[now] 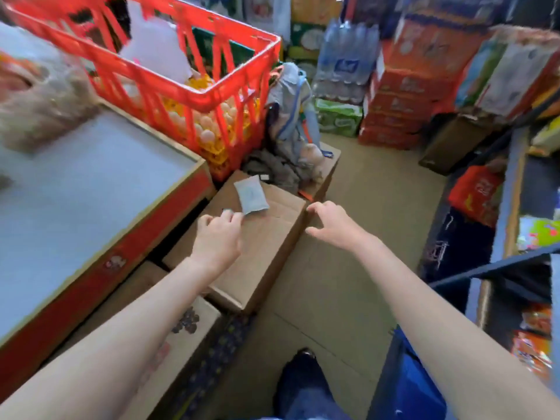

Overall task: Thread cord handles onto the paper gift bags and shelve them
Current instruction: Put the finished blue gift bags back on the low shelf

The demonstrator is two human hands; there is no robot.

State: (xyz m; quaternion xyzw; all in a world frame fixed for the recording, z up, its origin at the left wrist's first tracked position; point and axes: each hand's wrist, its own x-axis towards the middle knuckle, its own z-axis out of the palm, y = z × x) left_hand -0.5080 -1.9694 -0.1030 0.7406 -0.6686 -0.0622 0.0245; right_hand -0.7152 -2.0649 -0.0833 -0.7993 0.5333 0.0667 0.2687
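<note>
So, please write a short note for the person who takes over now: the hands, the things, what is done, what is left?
Left hand: over the cardboard box, fingertips at the small grey packet lying on it; whether it touches is unclear from blur.
Right hand: open, holding nothing, above the box's far edge.
No gift bags or cord handles are identifiable in view.
Done: nothing visible.
Left: find bags and cords, thread the handles, shelve. The shelf rack stands at the right.
</note>
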